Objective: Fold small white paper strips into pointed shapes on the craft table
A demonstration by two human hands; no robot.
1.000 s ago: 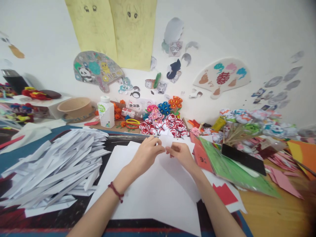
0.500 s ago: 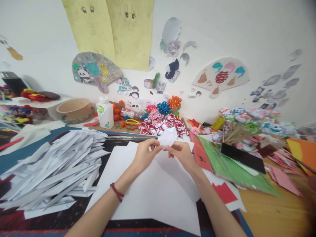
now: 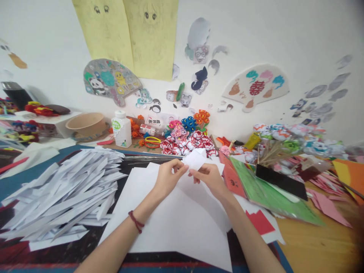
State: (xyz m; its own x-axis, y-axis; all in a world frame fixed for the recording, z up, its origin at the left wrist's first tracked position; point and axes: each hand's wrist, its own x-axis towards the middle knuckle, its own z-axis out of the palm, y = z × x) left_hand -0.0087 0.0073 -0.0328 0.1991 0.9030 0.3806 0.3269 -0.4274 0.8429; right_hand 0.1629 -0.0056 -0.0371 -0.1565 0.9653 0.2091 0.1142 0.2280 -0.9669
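In the head view, the left hand (image 3: 167, 176) and the right hand (image 3: 212, 180) meet above the white sheets (image 3: 170, 223), thumbs close together. Between them is a small white paper (image 3: 195, 160), raised off the sheets, its folded top in front of the red-and-white flowers (image 3: 196, 144). The left hand is nearly closed, thumb and forefinger pinching the paper's lower left edge, the other fingers curled. The right hand is also nearly closed, its thumb and forefinger at the lower right edge, seemingly gripping it too; the exact contact is hard to see.

The step in hand looks like folding or shaping this paper at its lower edge. From here, the next move calls for a light, steady pinch on one side while the other side's fingertips press or turn the edge; a hard squeeze could crumple it.

The strips (image 3: 65, 193) lie in a loose heap left of the sheets, on the mat (image 3: 65, 252). Thin wires (image 3: 142, 158) lie just beyond the sheets, and the bottle (image 3: 121, 131) stands upright behind the heap. To the right, a green pack (image 3: 273, 197) and red paper (image 3: 260, 222) lie near the desk's bare wood (image 3: 307, 246).
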